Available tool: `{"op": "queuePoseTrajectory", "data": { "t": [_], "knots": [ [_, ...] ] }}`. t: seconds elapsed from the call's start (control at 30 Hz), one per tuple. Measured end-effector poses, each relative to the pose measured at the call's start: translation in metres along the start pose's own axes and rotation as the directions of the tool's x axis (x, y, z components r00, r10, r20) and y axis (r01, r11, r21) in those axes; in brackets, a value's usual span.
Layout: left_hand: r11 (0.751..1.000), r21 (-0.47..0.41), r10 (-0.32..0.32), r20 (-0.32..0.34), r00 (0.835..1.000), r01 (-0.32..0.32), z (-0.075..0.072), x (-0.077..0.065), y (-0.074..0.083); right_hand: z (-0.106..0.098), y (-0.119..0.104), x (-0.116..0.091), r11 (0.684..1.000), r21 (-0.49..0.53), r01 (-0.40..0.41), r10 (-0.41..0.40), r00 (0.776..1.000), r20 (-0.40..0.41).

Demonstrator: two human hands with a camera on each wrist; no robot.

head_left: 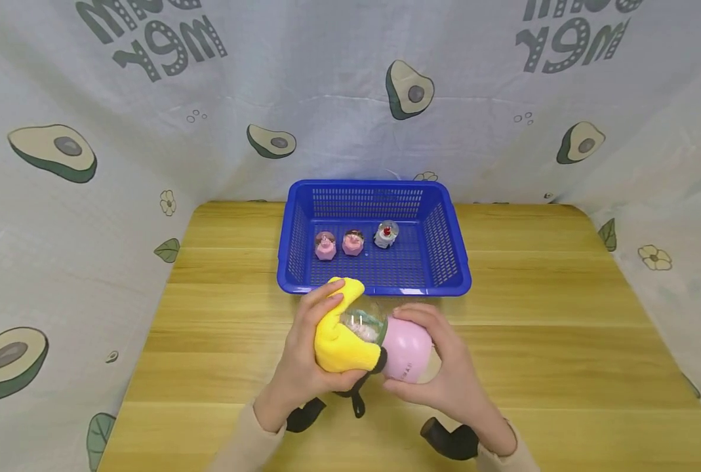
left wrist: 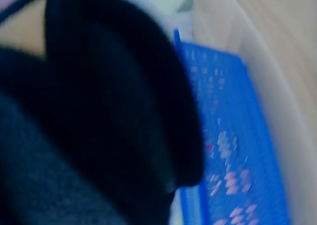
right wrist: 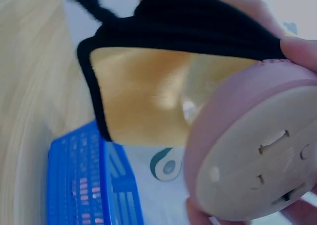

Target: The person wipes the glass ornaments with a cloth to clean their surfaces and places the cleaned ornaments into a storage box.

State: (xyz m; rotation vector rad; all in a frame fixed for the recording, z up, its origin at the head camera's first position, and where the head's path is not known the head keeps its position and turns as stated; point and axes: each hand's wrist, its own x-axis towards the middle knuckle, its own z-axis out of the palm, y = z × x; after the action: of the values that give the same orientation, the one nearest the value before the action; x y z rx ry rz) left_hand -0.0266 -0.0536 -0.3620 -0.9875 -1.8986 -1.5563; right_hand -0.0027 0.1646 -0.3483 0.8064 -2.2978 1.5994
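Above the front of the wooden table, a snow globe with a clear dome (head_left: 364, 320) and a pink base (head_left: 408, 347) is tilted on its side. My right hand (head_left: 453, 370) grips that base, thumb below and fingers above. In my left hand (head_left: 300, 344) is a yellow cloth (head_left: 334, 344) with black edging, wrapped partly round the dome. A black loop hangs beneath it. The right wrist view shows the base's pale underside (right wrist: 257, 155) beside the cloth (right wrist: 143, 96). Dark fabric (left wrist: 114, 111) fills much of the left wrist view, hiding the left fingers.
Behind the hands stands a blue plastic basket (head_left: 374, 290). Inside it sit two small pink globes (head_left: 325, 246) and a white one with a red top (head_left: 386, 234). Black curved pieces (head_left: 450, 440) show near both wrists. An avocado-print curtain (head_left: 338, 78) hangs behind the table (head_left: 220, 328).
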Motion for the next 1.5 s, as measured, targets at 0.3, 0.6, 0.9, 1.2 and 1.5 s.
{"op": "queuePoseTrajectory", "data": {
  "t": [0.3, 0.6, 0.9, 1.2, 1.5],
  "knots": [
    [0.975, 0.125, 0.127, 0.349, 0.928, -0.181, -0.02, 0.021, 0.004, -0.009, -0.006, 0.002, 0.944, 0.119, -0.308, 0.286, 0.942, 0.174],
    [0.984, 0.17, -0.128, 0.454, 0.882, 0.055, -0.024, 0.029, -0.001, 0.002, -0.009, 0.004, 0.982, -0.076, -0.176, 0.184, 0.975, 0.121],
    [0.948, 0.086, -0.3, 0.569, 0.765, 0.308, -0.027, 0.039, -0.02, 0.007, -0.003, 0.004, 0.964, -0.234, 0.128, -0.1, 0.987, 0.129],
    [0.855, -0.073, -0.34, 0.67, 0.66, 0.514, -0.027, 0.035, -0.024, -0.002, -0.003, 0.008, 0.889, -0.219, 0.403, -0.364, 0.91, 0.198],
    [0.544, -0.348, -0.264, 0.793, 0.549, 0.764, -0.022, 0.017, -0.032, -0.011, -0.022, 0.011, 0.863, -0.144, 0.484, -0.404, 0.832, 0.381]
  ]
}}
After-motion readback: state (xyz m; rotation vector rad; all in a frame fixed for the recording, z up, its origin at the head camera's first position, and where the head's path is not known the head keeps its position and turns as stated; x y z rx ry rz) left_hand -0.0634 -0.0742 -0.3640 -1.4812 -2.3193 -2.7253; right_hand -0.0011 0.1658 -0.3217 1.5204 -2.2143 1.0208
